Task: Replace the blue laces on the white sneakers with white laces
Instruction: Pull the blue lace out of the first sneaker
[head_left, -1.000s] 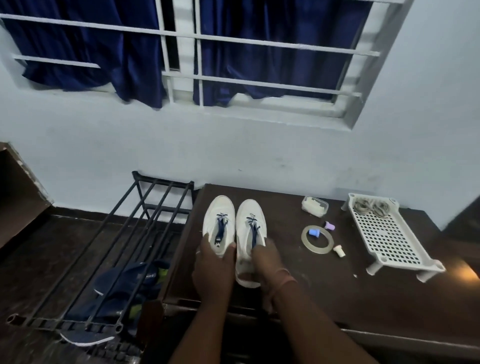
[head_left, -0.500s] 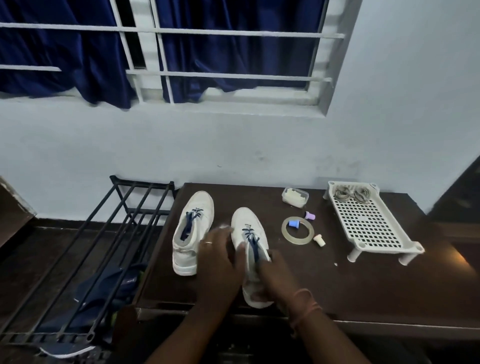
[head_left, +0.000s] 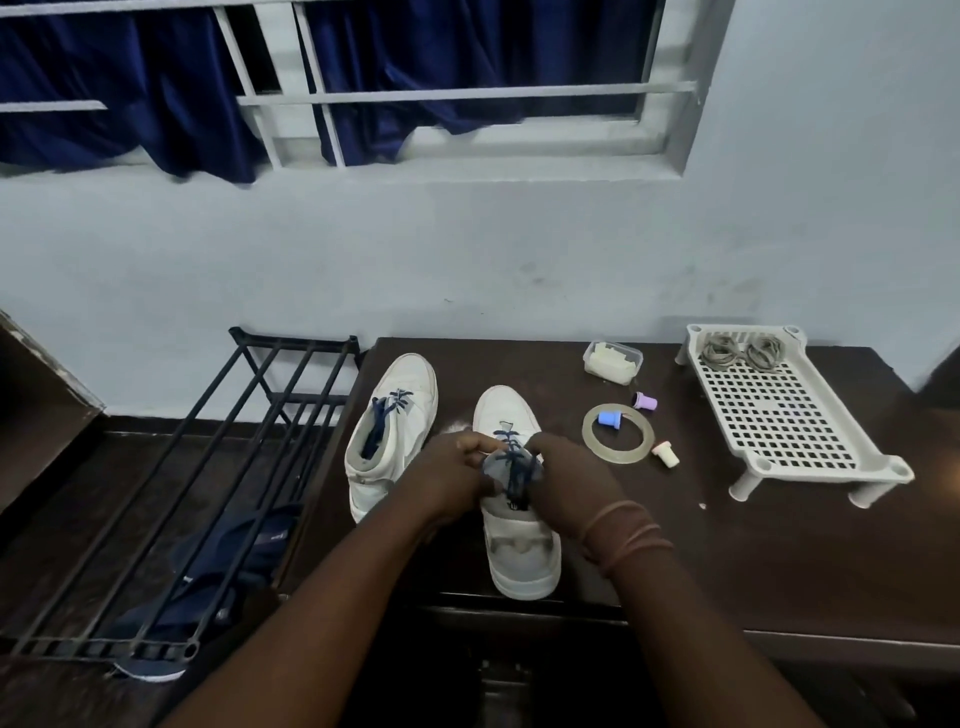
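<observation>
- while both forearms reach in from below, the left hand and right hand meet over the near sneaker on the table.
- both hands have curled fingers grasping the blue lace at its tongue.
- the far sneaker stands just left, apart from both hands, its own blue lace in place.
- a white tray sits at the right, holding two coiled pale laces at its far end.
- a small clear box near the wall holds something pale; what it is cannot be told.
- a tape ring encircles a blue cap.
</observation>
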